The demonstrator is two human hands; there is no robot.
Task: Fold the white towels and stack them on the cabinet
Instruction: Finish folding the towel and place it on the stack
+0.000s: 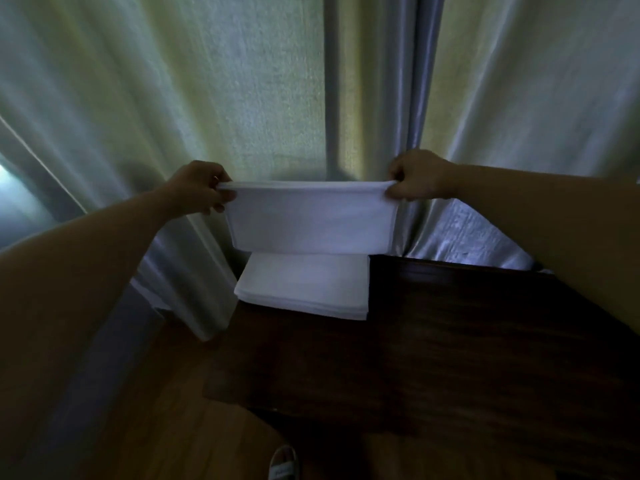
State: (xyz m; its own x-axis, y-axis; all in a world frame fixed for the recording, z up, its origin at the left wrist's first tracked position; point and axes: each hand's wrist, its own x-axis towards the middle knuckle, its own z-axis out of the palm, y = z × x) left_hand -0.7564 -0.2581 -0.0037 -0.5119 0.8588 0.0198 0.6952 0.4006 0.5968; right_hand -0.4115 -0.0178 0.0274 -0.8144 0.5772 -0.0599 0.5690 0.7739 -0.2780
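Head view: we hold a folded white towel (310, 220) taut in the air, left hand (201, 190) and right hand (417, 176) pinching its top corners, just above the folded stack (304, 285) on the cabinet (450, 341); placing remains, we judge.

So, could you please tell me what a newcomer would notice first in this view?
A white towel, held up centrally by its top corners, left hand and right hand pinching it. Directly below, a stack of folded towels lies at the dark cabinet's far left corner. Pale curtains fill the background.
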